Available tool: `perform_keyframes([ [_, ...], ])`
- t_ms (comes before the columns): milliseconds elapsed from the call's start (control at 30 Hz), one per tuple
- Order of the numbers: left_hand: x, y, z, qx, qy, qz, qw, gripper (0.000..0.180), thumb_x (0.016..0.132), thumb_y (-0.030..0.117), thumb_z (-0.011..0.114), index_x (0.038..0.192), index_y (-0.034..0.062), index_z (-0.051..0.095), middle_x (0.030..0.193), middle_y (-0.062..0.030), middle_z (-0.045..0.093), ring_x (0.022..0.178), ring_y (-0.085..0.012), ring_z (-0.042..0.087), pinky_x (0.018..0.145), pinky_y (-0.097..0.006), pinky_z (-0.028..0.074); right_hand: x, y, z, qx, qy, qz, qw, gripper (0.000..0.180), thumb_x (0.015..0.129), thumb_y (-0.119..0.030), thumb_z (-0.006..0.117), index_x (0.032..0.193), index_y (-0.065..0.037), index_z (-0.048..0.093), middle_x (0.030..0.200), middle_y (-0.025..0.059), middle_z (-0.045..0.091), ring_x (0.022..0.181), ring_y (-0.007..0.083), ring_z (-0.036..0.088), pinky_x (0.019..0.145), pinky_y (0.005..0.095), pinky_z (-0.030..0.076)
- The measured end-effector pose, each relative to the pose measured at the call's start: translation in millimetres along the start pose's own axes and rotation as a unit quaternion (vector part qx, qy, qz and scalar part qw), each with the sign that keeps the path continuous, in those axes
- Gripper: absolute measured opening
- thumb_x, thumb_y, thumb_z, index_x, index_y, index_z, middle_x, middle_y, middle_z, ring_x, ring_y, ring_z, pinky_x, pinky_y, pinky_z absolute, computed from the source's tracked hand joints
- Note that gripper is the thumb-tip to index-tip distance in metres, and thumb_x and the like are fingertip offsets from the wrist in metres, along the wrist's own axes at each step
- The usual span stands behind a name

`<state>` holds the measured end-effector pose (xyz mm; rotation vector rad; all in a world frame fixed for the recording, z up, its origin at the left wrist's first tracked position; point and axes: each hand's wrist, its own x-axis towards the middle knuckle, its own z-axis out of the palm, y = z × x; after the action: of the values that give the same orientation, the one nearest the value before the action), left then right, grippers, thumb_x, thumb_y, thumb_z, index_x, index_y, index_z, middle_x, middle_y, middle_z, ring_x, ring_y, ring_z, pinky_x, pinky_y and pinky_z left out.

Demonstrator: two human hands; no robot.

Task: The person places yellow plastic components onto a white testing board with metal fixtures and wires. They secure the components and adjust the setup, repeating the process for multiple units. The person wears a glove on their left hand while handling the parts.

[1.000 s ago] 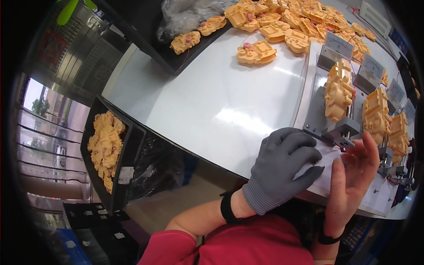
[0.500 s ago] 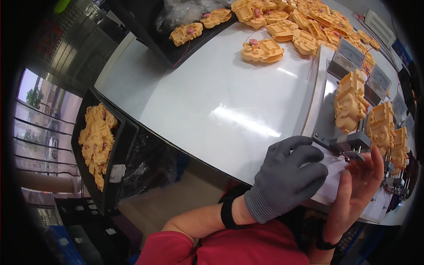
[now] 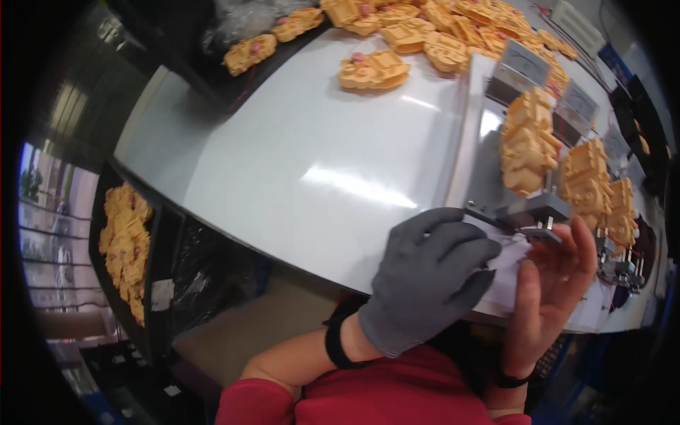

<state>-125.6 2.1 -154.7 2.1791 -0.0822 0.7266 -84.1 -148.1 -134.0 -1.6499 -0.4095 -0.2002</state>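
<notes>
Three housings (image 3: 526, 145) stand mounted at right, a heap (image 3: 471, 30) lies unmounted at far right, and handling at the leftmost clamp (image 3: 537, 210) looks unfinished, left hand (image 3: 428, 280) half-curled, right hand (image 3: 551, 301) loosely bent, whether gripping anything I cannot tell

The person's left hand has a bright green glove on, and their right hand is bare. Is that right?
Not quite: the glove on the left hand is grey, not green, as the head view shows. The right hand is indeed bare.
</notes>
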Motion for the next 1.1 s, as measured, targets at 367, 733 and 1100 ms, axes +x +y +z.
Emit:
perform_keyframes([
  [367, -0.4, 0.0, -2.4, 0.021, -0.025, 0.004, 0.999, 0.04, 0.072, 0.009, 0.08, 0.109, 0.0099, 0.067, 0.106, -0.0048, 0.066, 0.109, -0.0308, 0.057, 0.102, -0.042, 0.042, 3.8, 2.3, -3.7, -0.029, -0.046, -0.048, 0.997, 0.07, 0.081, 0.006, 0.07, 0.142, -0.002, 0.038, 0.131, 0.0096, 0.049, 0.112, 0.0166, 0.053, 0.093, 0.0296, 0.044],
  [733, -2.8, 0.2, -0.5, 0.04, -0.014, 0.013, 0.999, 0.033, 0.08, 0.017, 0.076, 0.112, 0.0118, 0.066, 0.11, -0.0063, 0.064, 0.114, -0.0317, 0.055, 0.1, -0.042, 0.041, 6.7, 0.0, 0.4, -0.057, -0.041, -0.088, 0.994, 0.056, 0.084, -0.001, 0.072, 0.136, -0.007, 0.052, 0.114, 0.0074, 0.06, 0.099, 0.0167, 0.059, 0.084, 0.0302, 0.046],
  [1100, 5.1, -0.5, -18.5, 0.046, -0.101, 0.065, 0.992, 0.039, 0.082, 0.016, 0.075, 0.117, 0.0063, 0.062, 0.118, -0.0128, 0.061, 0.118, -0.0364, 0.053, 0.101, -0.045, 0.043, 9.9, 1.0, -0.7, -0.038, -0.046, -0.119, 0.991, 0.054, 0.086, -0.003, 0.07, 0.137, -0.009, 0.052, 0.119, 0.005, 0.06, 0.106, 0.0145, 0.06, 0.086, 0.0283, 0.045],
])
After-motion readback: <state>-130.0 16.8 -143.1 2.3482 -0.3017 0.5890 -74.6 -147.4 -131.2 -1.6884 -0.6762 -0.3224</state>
